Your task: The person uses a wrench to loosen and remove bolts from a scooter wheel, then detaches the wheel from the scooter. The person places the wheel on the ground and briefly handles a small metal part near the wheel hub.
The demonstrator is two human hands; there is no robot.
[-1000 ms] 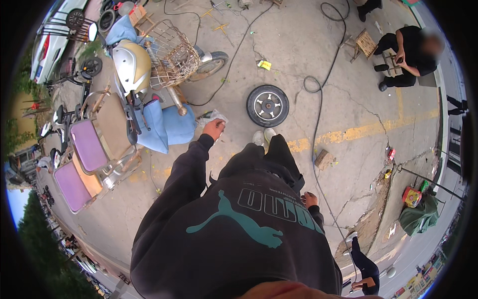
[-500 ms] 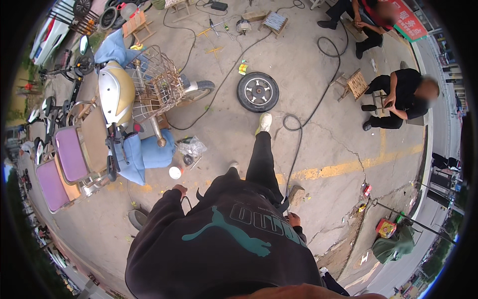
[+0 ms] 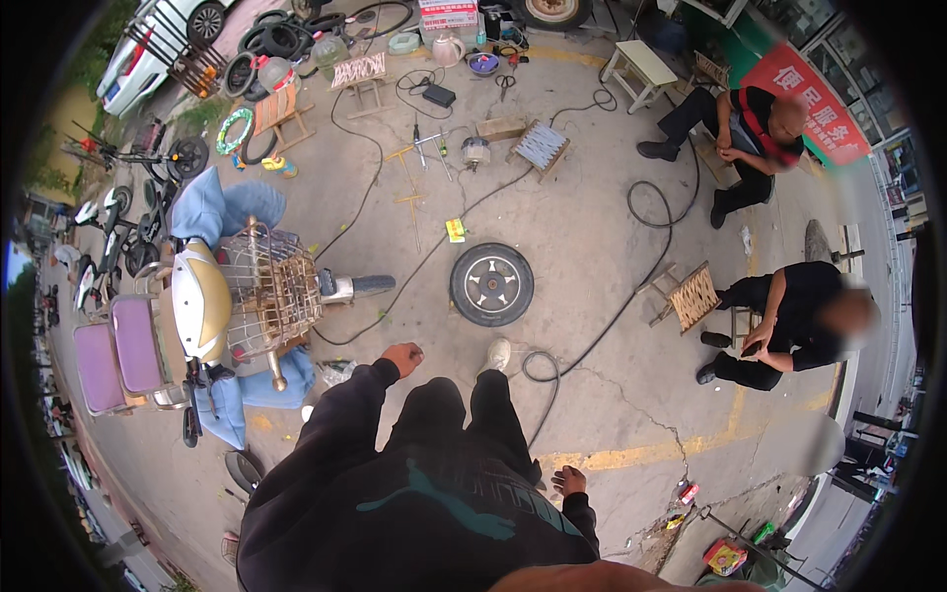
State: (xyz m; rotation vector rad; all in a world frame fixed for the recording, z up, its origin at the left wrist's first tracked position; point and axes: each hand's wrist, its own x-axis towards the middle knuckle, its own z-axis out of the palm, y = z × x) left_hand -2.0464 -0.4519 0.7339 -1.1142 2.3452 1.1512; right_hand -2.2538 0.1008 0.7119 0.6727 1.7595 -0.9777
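My left hand [image 3: 403, 359] is held out ahead of my body over the concrete, empty, its fingers loosely bent and apart. By my right hip hangs my right hand [image 3: 569, 481], fingers apart and nothing in them. A small wheel with a black tyre [image 3: 492, 284] lies flat on the ground just past my forward shoe [image 3: 496, 354]. Neither hand touches it; the left one is nearer. To the left stands a gold and white electric tricycle [image 3: 202, 301] with a rusty wire basket [image 3: 271, 286] and blue handlebar covers.
A black hose [image 3: 602, 336] loops over the ground right of the wheel. Two people sit at the right, near a folding stool [image 3: 688, 296]. Further off lie T-shaped tools [image 3: 406, 187], a wooden block [image 3: 501, 128] and another stool [image 3: 541, 144]. Old tyres [image 3: 281, 41] are piled at the far left.
My left hand has swung forward from beside my body. I have moved so that the wheel appears lower and nearer, and more of the far ground shows. Both hands remain empty.
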